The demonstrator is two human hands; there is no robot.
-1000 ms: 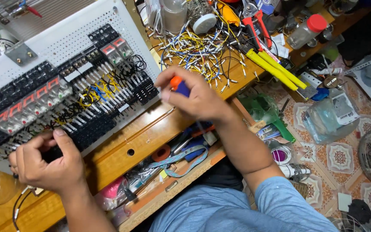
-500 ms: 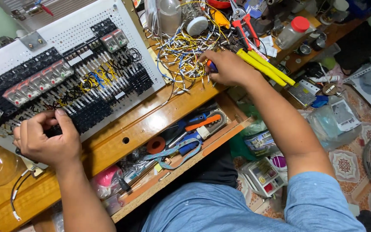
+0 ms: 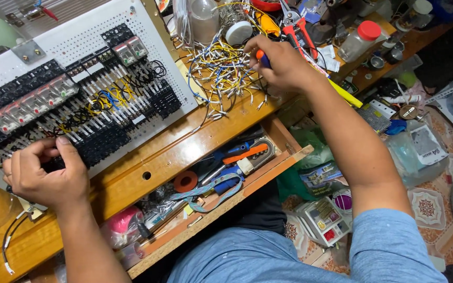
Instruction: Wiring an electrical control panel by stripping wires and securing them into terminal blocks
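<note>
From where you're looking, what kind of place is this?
Probably a home electrical workbench. A white perforated panel carries rows of black relays and wiring, a heap of short cut wires lies on the wooden bench, and an open drawer holds hand tools.

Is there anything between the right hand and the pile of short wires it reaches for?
Nothing visible. The right hand, gripping a screwdriver with an orange-and-blue handle, already rests at the right edge of the wire pile on the wooden bench. The left hand is far off, on the white relay panel.

screwdriver (image 3: 259, 56) mostly hidden in right hand (image 3: 284, 65), panel (image 3: 53, 47) cut by left edge
</note>
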